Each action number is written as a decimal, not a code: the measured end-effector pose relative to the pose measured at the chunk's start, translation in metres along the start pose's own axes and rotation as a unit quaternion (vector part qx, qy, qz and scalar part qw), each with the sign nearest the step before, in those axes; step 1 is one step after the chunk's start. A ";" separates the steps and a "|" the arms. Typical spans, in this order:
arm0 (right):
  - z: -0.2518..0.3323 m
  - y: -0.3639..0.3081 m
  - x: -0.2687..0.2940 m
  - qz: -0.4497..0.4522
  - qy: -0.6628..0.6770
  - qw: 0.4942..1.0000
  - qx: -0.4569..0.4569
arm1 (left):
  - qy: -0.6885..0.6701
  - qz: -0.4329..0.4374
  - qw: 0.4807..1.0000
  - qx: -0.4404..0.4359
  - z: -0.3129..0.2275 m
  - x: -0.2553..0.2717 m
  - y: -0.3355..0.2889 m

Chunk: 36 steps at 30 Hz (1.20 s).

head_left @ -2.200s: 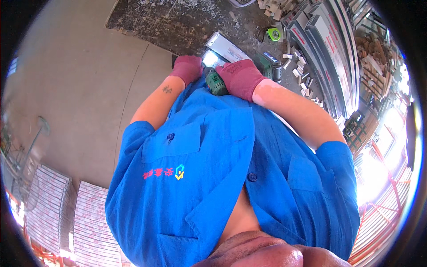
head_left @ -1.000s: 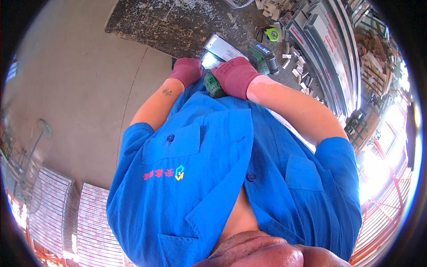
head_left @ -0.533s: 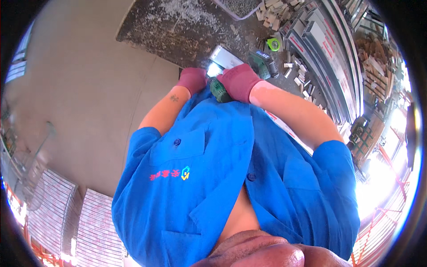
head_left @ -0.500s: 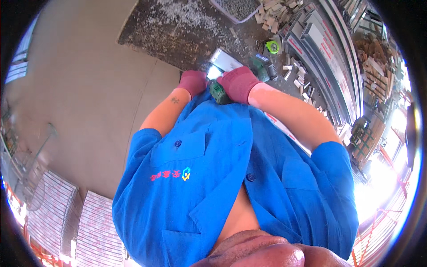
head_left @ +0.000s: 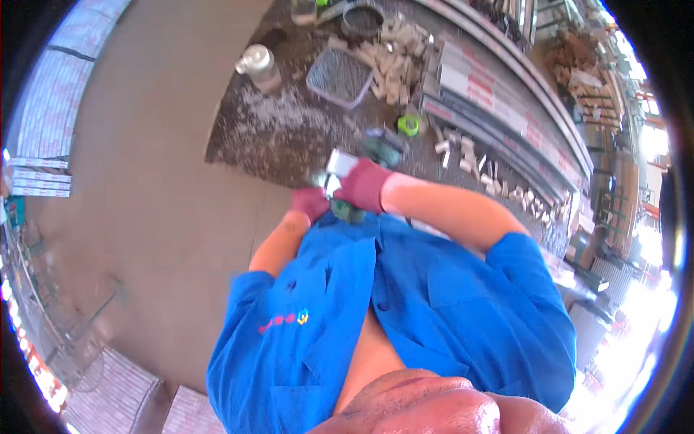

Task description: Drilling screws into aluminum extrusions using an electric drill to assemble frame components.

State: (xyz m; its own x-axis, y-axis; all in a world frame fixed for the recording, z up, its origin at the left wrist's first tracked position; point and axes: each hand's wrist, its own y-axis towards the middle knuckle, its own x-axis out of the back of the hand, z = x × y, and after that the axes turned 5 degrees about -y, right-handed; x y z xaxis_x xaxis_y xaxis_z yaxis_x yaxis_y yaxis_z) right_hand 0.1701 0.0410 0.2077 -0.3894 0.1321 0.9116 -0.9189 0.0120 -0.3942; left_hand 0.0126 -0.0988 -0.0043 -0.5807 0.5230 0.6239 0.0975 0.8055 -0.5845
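My left hand [head_left: 309,204], in a maroon glove, is curled near the table's front edge, close to my body. Beside it, my right hand [head_left: 363,184], also gloved, is closed over the near part of a silver metal piece [head_left: 342,162], covering much of it. Under the right hand, a green power tool [head_left: 347,211] shows partly against my blue shirt. The left fingers are blurred, and what they hold, if anything, is hidden. Just beyond the right hand, a second green power tool [head_left: 383,147] lies on the dark table.
On the dark table [head_left: 231,137] stand a clear bottle [head_left: 260,67] with a white top and a tray [head_left: 340,76] of small metal parts. A heap of small blocks [head_left: 397,61] and a lime-green tape measure [head_left: 408,125] lie further right. Long metal profiles [head_left: 499,101] are stacked along the right.
The view has tilted, so the hands and table sit lower in the picture and more of the far table shows. Both hands remain close together near the silver piece.
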 end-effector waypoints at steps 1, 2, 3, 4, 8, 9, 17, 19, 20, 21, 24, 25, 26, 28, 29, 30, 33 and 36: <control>-0.010 -0.012 0.002 0.031 0.016 0.999 -0.026 | -0.002 -0.023 1.000 0.004 -0.008 0.004 0.003; -0.019 -0.028 -0.008 0.066 0.039 0.995 -0.061 | -0.007 -0.037 0.999 0.001 -0.015 -0.002 0.011; -0.029 -0.045 -0.024 0.045 0.050 0.993 -0.099 | -0.013 -0.019 1.000 -0.011 -0.015 -0.011 0.021; -0.039 -0.057 -0.037 0.021 0.065 0.989 -0.130 | -0.017 0.002 1.000 -0.014 -0.012 -0.015 0.028; -0.070 -0.042 -0.049 0.070 0.151 0.962 -0.217 | -0.023 0.024 0.998 0.052 0.007 0.002 -0.002; -0.073 -0.043 -0.055 0.078 0.159 0.954 -0.242 | -0.026 0.030 0.998 0.058 0.012 -0.001 -0.001; -0.137 -0.046 -0.130 0.128 0.197 0.883 -0.407 | -0.017 0.061 0.996 0.056 -0.008 -0.002 0.015; -0.146 -0.029 -0.159 0.089 0.166 0.884 -0.428 | -0.014 0.067 0.996 0.050 0.001 -0.007 0.018; -0.143 -0.024 -0.170 0.073 0.153 0.884 -0.436 | -0.002 0.065 0.996 0.053 -0.001 -0.005 0.018; -0.137 -0.026 -0.174 0.044 0.147 0.883 -0.443 | 0.007 0.061 0.997 0.056 -0.003 -0.005 0.018; -0.134 -0.026 -0.176 0.021 0.169 0.878 -0.447 | 0.014 0.047 0.997 0.056 -0.007 -0.003 0.013; -0.132 -0.026 -0.182 -0.004 0.179 0.872 -0.456 | 0.031 0.050 0.997 0.059 -0.007 -0.003 0.008; -0.128 -0.029 -0.181 -0.003 0.189 0.868 -0.460 | 0.048 0.055 0.995 0.062 -0.016 0.006 0.004; -0.119 -0.028 -0.169 -0.004 0.202 0.866 -0.458 | 0.036 0.057 0.994 0.087 -0.009 0.000 -0.001; -0.118 -0.033 -0.174 -0.018 0.201 0.868 -0.453 | 0.029 0.061 0.993 0.092 -0.010 0.001 -0.003; -0.116 -0.039 -0.178 -0.030 0.201 0.874 -0.441 | 0.008 0.069 0.994 0.083 -0.010 0.003 -0.003; -0.108 -0.060 -0.189 -0.049 0.198 0.886 -0.417 | -0.029 0.064 0.994 0.080 -0.021 0.017 -0.015; -0.082 -0.091 -0.175 -0.138 0.180 0.885 -0.407 | -0.015 -0.022 0.994 0.105 -0.039 0.030 -0.021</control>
State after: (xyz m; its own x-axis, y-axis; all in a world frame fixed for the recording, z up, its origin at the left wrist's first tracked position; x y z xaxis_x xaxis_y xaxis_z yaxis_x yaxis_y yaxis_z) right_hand 0.3271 0.0985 0.0748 0.0227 0.3184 0.9477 -0.5690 0.7835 -0.2496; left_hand 0.0243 -0.0889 0.0471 -0.6048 0.4774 0.6375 -0.0983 0.7496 -0.6546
